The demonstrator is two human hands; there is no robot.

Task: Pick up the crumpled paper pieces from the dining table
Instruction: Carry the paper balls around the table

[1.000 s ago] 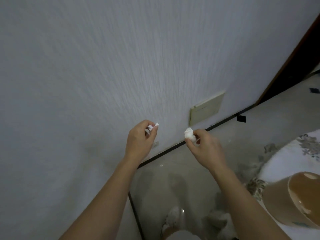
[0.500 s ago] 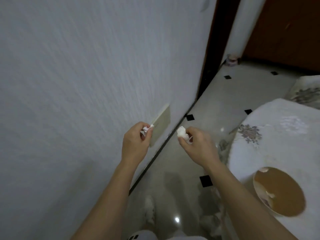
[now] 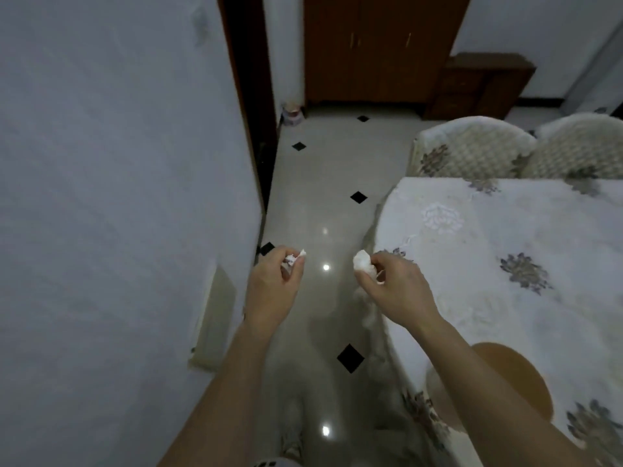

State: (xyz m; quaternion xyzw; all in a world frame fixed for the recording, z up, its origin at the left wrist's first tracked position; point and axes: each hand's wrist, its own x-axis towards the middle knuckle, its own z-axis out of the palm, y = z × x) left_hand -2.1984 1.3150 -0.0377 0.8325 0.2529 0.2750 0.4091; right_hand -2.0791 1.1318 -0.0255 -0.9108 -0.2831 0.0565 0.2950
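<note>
My left hand [image 3: 274,284] is closed around a small crumpled white paper piece [image 3: 296,257], whose tip pokes out past the fingers. My right hand [image 3: 392,286] pinches a larger white crumpled paper ball [image 3: 362,261] between thumb and fingers. Both hands hover over the floor, just left of the dining table [image 3: 505,264], which is covered with a white floral cloth. No loose paper shows on the visible part of the table.
A brown bowl [image 3: 505,382] stands at the table's near edge under my right forearm. Two covered chairs [image 3: 472,150] stand behind the table. A white wall [image 3: 118,197] is close on the left. A glossy tiled floor [image 3: 320,214] leads to a wooden cabinet [image 3: 381,45].
The view has swung right and up from the wall toward the corridor and table. Both hands keep their paper pieces and stay in the same pose.
</note>
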